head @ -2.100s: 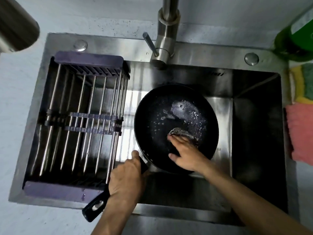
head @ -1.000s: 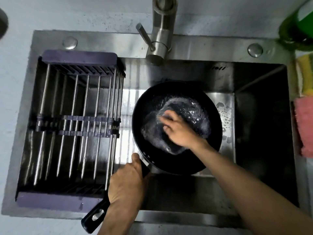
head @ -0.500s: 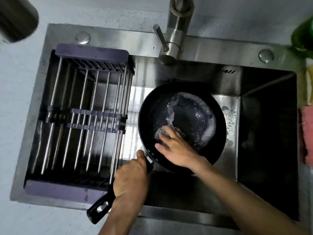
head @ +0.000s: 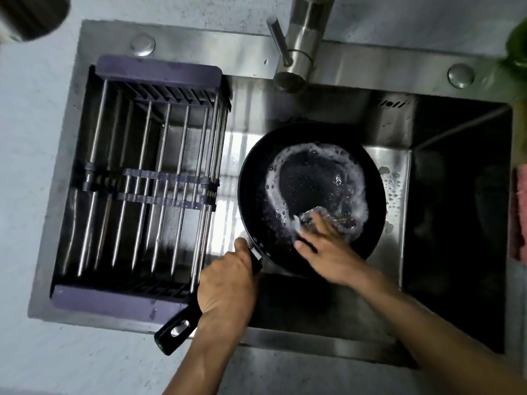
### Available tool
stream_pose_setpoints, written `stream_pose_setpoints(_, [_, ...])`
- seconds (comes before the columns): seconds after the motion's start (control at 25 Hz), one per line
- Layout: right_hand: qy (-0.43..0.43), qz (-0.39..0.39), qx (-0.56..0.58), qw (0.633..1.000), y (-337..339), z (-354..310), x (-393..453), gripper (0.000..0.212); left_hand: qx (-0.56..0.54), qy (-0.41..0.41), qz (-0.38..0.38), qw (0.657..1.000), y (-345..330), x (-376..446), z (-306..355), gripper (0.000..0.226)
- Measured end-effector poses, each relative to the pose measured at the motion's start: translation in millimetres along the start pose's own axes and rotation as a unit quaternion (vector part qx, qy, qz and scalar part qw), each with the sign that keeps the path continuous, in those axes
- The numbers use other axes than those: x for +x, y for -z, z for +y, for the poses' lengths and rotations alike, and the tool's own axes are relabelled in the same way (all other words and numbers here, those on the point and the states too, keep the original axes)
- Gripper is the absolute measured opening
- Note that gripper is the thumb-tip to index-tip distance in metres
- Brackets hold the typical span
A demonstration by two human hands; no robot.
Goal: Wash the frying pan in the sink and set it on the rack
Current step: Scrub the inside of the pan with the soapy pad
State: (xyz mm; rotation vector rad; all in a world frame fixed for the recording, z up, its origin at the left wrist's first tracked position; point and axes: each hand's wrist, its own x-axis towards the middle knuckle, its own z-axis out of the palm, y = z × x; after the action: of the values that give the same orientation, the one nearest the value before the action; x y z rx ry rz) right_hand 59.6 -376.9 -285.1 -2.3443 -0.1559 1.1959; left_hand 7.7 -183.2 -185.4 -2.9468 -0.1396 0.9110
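A black frying pan (head: 308, 178) lies in the steel sink (head: 387, 132), with a ring of white suds on its inside. My left hand (head: 228, 280) grips the pan's black handle (head: 174, 332), which sticks out over the sink's front edge. My right hand (head: 328, 249) presses a silvery scouring pad (head: 316, 216) against the pan's near inner side; its fingers lie over the pad. The purple-ended metal rack (head: 148, 181) spans the left part of the sink and holds nothing.
A steel tap (head: 302, 52) with a lever stands behind the sink, above the pan. A green bottle (head: 517, 49) is at the far right edge, a pink cloth (head: 522, 212) below it. A dark round object (head: 28, 12) fills the top left corner.
My right hand has swept the scouring pad round the pan from the near left to the near right, spreading suds into a ring. My left hand keeps its hold on the handle.
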Motion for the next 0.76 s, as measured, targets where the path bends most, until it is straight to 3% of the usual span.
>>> stream_pose_setpoints(0.08, [0.070, -0.005, 0.062, 0.996, 5, -22, 16, 0.062, 0.019, -0.003, 0.005, 1.000, -4, 3, 2, 0.037])
stream_pose_setpoints(0.16, [0.025, 0.026, 0.060, 0.998, 43, -19, 39, 0.055, 0.016, -0.001, -0.002, 1.000, -5, 5, 3, 0.040])
stream_pose_setpoints(0.24, [-0.013, 0.065, 0.004, 0.998, 40, 0, 16, 0.052, 0.005, 0.002, -0.012, 1.000, -1, 1, 0, 0.039])
stream_pose_setpoints(0.36, [0.106, 0.069, 0.039, 0.991, 9, -19, 0, 0.043, 0.007, -0.007, -0.005, 1.000, 0, 0, 2, 0.043])
stream_pose_setpoints(0.44, [0.053, 0.073, 0.077, 0.993, 39, -20, 26, 0.046, 0.003, 0.001, -0.006, 1.000, -3, 2, 1, 0.047])
stream_pose_setpoints(0.52, [-0.040, 0.057, -0.004, 0.998, 44, -3, 13, 0.058, 0.001, 0.003, -0.015, 1.000, -1, 1, 1, 0.044])
stream_pose_setpoints(0.6, [-0.006, -0.001, -0.057, 0.998, 10, -10, -2, 0.064, 0.012, -0.001, -0.010, 1.000, 0, 1, 1, 0.040])
stream_pose_setpoints(0.68, [0.074, 0.001, -0.024, 0.997, 15, -26, 17, 0.062, 0.015, -0.004, -0.012, 1.000, -2, 3, 3, 0.042])
stream_pose_setpoints(0.76, [0.023, 0.020, -0.024, 0.999, 41, -18, 31, 0.061, 0.003, -0.001, -0.022, 1.000, -1, 5, 3, 0.048])
